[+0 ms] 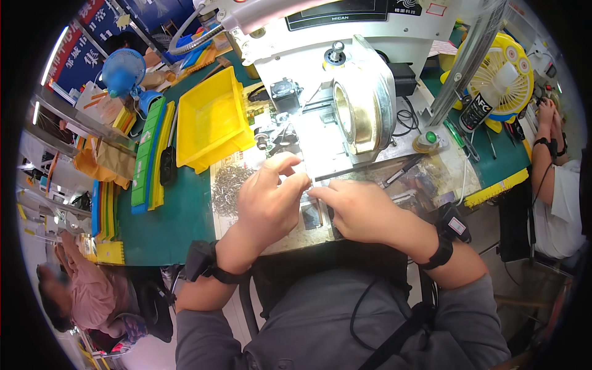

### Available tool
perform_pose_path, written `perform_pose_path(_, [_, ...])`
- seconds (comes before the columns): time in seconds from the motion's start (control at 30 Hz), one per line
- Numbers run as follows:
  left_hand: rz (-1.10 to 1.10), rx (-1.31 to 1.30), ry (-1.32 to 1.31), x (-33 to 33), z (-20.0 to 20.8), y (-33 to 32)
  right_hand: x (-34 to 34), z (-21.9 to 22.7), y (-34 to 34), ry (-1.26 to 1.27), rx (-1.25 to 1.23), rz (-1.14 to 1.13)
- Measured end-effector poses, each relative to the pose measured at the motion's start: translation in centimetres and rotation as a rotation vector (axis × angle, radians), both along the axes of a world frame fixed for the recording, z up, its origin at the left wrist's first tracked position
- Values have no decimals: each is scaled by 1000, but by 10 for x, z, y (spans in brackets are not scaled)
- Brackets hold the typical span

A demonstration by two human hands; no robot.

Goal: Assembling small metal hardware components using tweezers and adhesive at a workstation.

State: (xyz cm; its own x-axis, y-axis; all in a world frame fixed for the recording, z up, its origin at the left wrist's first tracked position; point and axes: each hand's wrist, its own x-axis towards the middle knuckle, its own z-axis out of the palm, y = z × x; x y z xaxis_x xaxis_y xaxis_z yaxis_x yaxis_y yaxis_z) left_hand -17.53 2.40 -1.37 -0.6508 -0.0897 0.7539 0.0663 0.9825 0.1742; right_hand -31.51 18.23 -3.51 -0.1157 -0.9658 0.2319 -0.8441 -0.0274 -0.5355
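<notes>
My left hand (pixel 269 196) is closed in a pinch at the front of a white bench machine (pixel 345 46). Beside it, my right hand (pixel 361 208) pinches too, and its fingertips almost meet those of the left. Whatever lies between the fingers is too small and too glared over to make out. Just left of my left hand, a heap of small silvery metal parts (pixel 229 190) covers part of the worktop. Above my right hand stands the machine's thick round wheel with a brass-coloured ring (pixel 351 117).
A yellow plastic tray (pixel 213 120) sits left of the machine, near stacked green and yellow strips (pixel 149 157). On the right are a black pen-like tool (pixel 401 171), a green-capped jar (pixel 425 142), a black can (pixel 476 112) and a yellow fan (pixel 505 74). People sit on both sides.
</notes>
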Motion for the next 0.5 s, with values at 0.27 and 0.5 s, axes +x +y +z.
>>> perform_pose_path(0.27, [-78,80,-29,4,-13,-10,-6,-12,-12,44,-129,51])
perform_pose_path(0.5, [-95,102,-12,5,-14,-12,-8,-11,-12,116,-150,114])
